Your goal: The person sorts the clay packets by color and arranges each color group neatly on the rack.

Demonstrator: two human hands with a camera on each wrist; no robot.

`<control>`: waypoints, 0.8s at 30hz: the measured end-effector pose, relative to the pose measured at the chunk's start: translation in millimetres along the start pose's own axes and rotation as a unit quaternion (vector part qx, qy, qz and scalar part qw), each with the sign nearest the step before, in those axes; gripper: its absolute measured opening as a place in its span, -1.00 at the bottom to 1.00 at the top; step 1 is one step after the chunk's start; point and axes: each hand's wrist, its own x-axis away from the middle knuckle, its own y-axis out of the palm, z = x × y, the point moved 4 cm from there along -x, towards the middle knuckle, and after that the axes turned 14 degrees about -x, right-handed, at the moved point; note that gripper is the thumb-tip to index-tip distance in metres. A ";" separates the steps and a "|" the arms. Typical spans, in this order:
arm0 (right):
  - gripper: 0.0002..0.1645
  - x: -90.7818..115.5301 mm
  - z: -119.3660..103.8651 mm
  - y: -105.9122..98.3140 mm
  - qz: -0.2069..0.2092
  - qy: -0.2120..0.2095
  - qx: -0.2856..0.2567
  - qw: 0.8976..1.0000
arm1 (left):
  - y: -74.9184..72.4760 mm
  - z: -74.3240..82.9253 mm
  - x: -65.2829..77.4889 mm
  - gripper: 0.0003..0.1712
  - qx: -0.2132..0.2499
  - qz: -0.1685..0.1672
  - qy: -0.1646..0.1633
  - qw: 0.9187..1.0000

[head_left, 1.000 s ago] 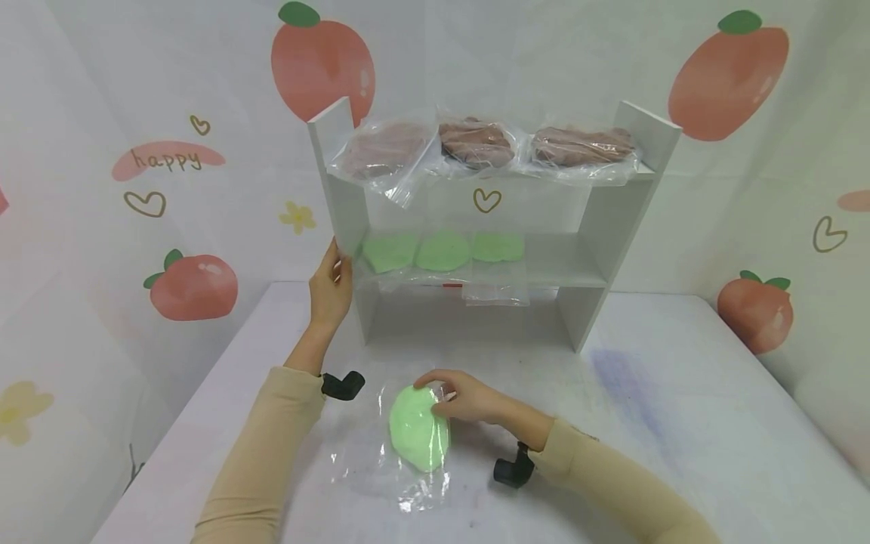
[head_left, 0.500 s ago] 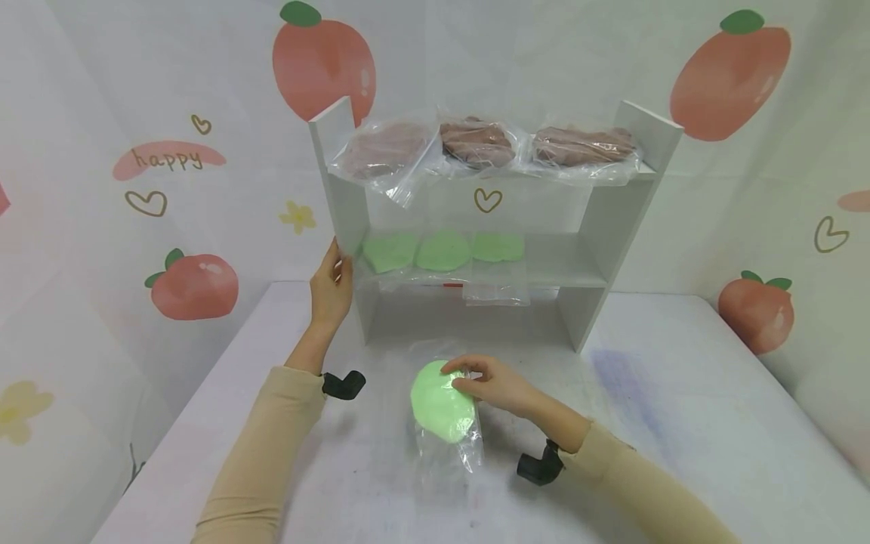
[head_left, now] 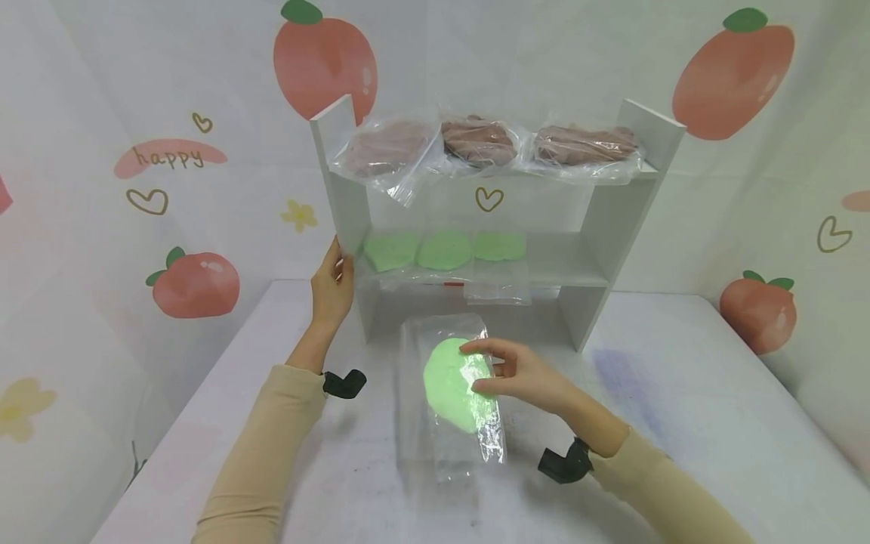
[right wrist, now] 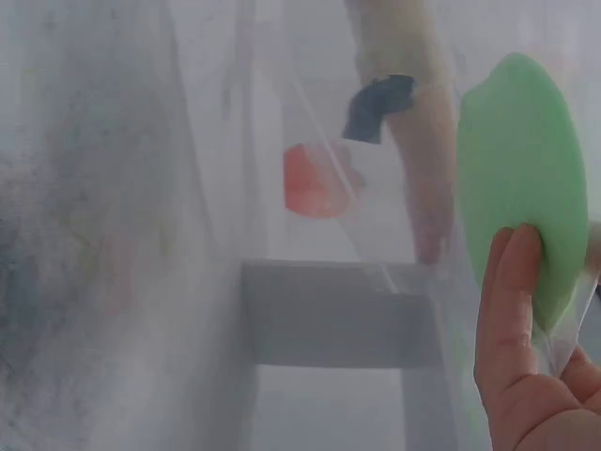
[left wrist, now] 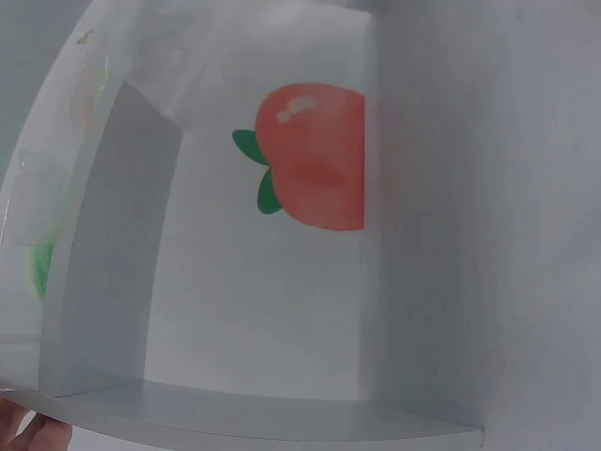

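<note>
My right hand point(head_left: 519, 374) pinches a clear plastic bag point(head_left: 469, 457) by its right side. A flat, light-green round piece point(head_left: 451, 385) lies inside the bag, which hangs tilted in front of the shelf. In the right wrist view, the fingers point(right wrist: 515, 282) press along the face of the green piece point(right wrist: 521, 160). My left hand point(head_left: 331, 291) touches the outer left side of the white shelf unit point(head_left: 587, 257), its fingers fairly straight. Only its fingertips point(left wrist: 47, 434) show in the left wrist view, beside the panel.
On the middle board, several bagged green pieces point(head_left: 445, 251) lie in a row, leaving bare board point(head_left: 567, 257) to their right. Bags of reddish-brown, meat-like pieces point(head_left: 479, 142) fill the top board. A white table point(head_left: 666, 378) lies underneath, with a fruit-printed cloth point(head_left: 544, 60) behind.
My right hand has raised the bagged green piece from low over the table, moving it forward and right toward the shelf. The left hand stays against the shelf side.
</note>
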 end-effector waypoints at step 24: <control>-0.34 28.2 -57.6 -26.4 0.029 -0.154 -0.017 0.987 | 12.1 -31.1 -10.3 -0.46 -0.002 -0.005 -0.009 1.000</control>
